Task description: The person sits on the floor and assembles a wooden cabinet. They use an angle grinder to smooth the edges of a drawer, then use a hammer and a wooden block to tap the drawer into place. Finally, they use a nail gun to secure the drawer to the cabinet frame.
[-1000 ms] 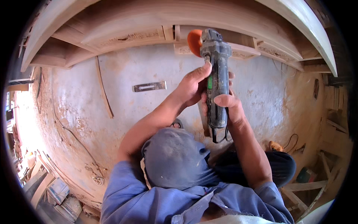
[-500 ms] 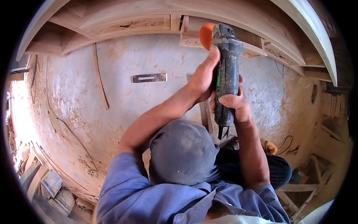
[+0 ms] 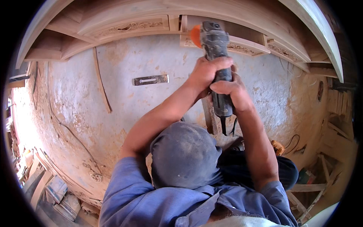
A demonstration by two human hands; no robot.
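Both hands now wrap the grinder, with both thumbs across its body

Far left, loose wood pieces (image 3: 41, 189) lie piled at the edge of view, and a thin cable (image 3: 72, 130) runs over the floor (image 3: 124, 109). Next come a narrow wood strip (image 3: 100, 77) and a slotted metal plate (image 3: 160, 79), both lying where they lay a moment ago.

The left hand (image 3: 206, 70) holds the grinder (image 3: 223, 74) just below its head. Half a second ago its thumb pointed up along the tool's side; now it crosses the top of the body. The grinder has shifted a little to the left, and its orange disc (image 3: 195, 36), at the left of the head, shows a smaller, blurred part. Whether the disc spins cannot be told.

The right hand (image 3: 236, 90) has slid up the body, close below the left, its thumb lying across the housing. For the work in hand, this seems a fuller, firmer hold on the tool. The grinder appears in front of an open drawer (image 3: 242, 48) with a carved front; whether they touch is unclear.

Farther right, a yellow-orange tool (image 3: 278, 148) rests on the floor, near a wooden frame (image 3: 308, 187).
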